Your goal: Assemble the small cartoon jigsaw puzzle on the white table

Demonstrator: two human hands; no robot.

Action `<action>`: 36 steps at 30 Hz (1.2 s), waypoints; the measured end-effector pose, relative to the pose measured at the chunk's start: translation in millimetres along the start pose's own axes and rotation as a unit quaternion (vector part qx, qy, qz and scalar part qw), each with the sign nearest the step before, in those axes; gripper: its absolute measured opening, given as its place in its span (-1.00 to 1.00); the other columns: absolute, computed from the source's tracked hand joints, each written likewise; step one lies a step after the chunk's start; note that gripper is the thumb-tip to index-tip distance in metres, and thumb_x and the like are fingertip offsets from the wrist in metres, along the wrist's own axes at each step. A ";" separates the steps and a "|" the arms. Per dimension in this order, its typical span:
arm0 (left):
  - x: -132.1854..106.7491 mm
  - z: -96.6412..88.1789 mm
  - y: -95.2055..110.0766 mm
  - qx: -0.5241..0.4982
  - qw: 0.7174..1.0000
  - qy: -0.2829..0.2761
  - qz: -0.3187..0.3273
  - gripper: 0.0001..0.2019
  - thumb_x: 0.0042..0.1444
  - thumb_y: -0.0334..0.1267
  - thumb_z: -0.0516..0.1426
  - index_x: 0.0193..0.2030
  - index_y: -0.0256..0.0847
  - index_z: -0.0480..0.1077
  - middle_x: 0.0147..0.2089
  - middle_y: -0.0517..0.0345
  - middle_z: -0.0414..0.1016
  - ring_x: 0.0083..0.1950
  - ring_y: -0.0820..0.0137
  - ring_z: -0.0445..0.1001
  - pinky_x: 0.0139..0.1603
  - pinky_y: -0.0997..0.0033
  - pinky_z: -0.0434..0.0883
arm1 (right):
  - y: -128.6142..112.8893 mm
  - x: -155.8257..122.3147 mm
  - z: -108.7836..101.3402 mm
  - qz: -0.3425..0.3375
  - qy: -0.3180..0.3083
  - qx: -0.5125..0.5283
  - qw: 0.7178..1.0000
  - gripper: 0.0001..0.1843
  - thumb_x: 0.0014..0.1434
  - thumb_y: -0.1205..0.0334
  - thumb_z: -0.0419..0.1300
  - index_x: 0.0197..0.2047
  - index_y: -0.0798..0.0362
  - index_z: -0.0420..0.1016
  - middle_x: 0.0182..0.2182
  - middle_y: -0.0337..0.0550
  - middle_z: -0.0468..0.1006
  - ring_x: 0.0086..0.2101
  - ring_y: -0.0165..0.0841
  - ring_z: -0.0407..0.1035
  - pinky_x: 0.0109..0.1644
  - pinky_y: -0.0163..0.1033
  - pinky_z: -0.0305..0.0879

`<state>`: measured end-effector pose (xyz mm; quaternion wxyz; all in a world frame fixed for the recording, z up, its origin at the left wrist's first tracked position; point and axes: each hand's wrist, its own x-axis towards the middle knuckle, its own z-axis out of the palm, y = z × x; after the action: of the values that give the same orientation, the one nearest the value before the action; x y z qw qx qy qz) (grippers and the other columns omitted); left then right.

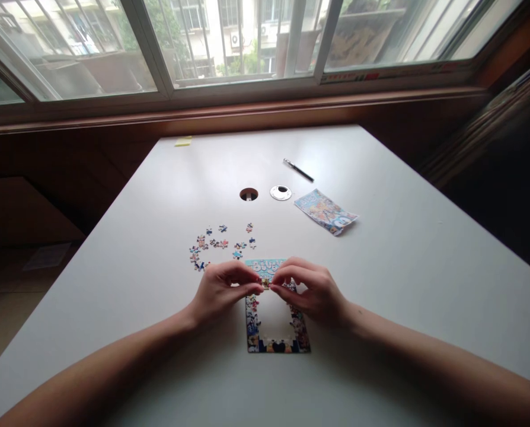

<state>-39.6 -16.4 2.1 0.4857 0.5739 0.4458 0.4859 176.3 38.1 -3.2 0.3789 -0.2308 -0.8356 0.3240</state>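
A partly assembled jigsaw puzzle [252, 341] lies in front of me, its border joined around a bare middle and its top strip printed with lettering. Over its upper part, my left hand [224, 287] and my right hand [312, 290] meet from either side. Both are closed in a pinch on a small puzzle piece [265, 284] between the fingertips. Fingers cover much of that piece, and I cannot tell whether it touches the border. Loose puzzle pieces [223, 243] are scattered just beyond my left hand.
A creased picture sheet [326, 212] lies to the right, with a pen [299, 170] behind it. The white table [158, 196] has a round cable hole [248, 194] beside its loose cover [281, 193]. A yellow sticky note [184, 141] is at the far edge, below the window.
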 end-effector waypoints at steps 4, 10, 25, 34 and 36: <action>-0.3 0.2 -1.3 0.025 1.000 -0.018 0.007 -0.86 0.01 -0.33 0.35 -0.29 -0.30 0.55 -0.35 0.06 0.61 -0.33 0.41 0.57 -0.32 0.49 0.51 | 2.4 -4.0 0.7 -0.005 0.001 0.012 1.000 -0.90 0.16 0.39 0.26 -0.22 0.05 0.52 -0.35 -0.13 0.52 -0.36 -0.38 0.41 -0.30 -0.26 0.38; -0.4 -0.8 0.1 0.071 0.996 -0.037 0.027 -0.87 0.04 -0.31 0.33 -0.29 -0.30 0.54 -0.35 0.07 0.61 -0.36 0.43 0.54 -0.34 0.50 0.46 | 1.0 -3.2 -1.5 -0.008 -0.013 0.028 0.999 -0.85 0.14 0.43 0.26 -0.19 0.06 0.52 -0.33 -0.11 0.52 -0.36 -0.38 0.41 -0.29 -0.26 0.40; -11.0 -27.3 2.9 0.343 0.902 -0.052 0.258 -0.80 0.05 -0.49 0.16 -0.18 -0.21 0.48 -0.28 0.05 0.47 -0.22 0.33 0.38 -0.21 0.27 0.42 | 7.8 -0.2 -0.3 -0.011 -0.084 -0.054 0.995 -0.93 0.16 0.38 0.24 -0.30 0.03 0.53 -0.38 -0.13 0.50 -0.31 -0.31 0.30 -0.22 -0.18 0.31; -13.3 -25.8 -4.3 0.412 0.852 -0.117 0.302 -0.71 0.02 -0.46 0.19 -0.08 -0.21 0.44 -0.14 0.01 0.51 -0.08 0.25 0.40 -0.10 0.21 0.45 | 8.0 1.8 1.9 -0.005 -0.097 -0.088 0.991 -0.95 0.16 0.34 0.24 -0.32 0.03 0.53 -0.37 -0.14 0.48 -0.30 -0.31 0.28 -0.16 -0.15 0.27; -13.6 -25.2 -3.5 0.419 0.847 -0.133 0.300 -0.71 0.03 -0.46 0.17 -0.08 -0.22 0.43 -0.14 0.01 0.51 -0.08 0.25 0.41 -0.10 0.22 0.46 | 7.3 1.9 2.2 -0.003 -0.101 -0.095 0.990 -0.95 0.17 0.34 0.24 -0.32 0.02 0.53 -0.37 -0.14 0.48 -0.29 -0.31 0.27 -0.16 -0.14 0.26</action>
<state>-66.5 -26.2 -1.6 0.0843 0.8875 0.3445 0.2943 174.5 43.5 -8.6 0.2703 -0.2289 -0.8972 0.2638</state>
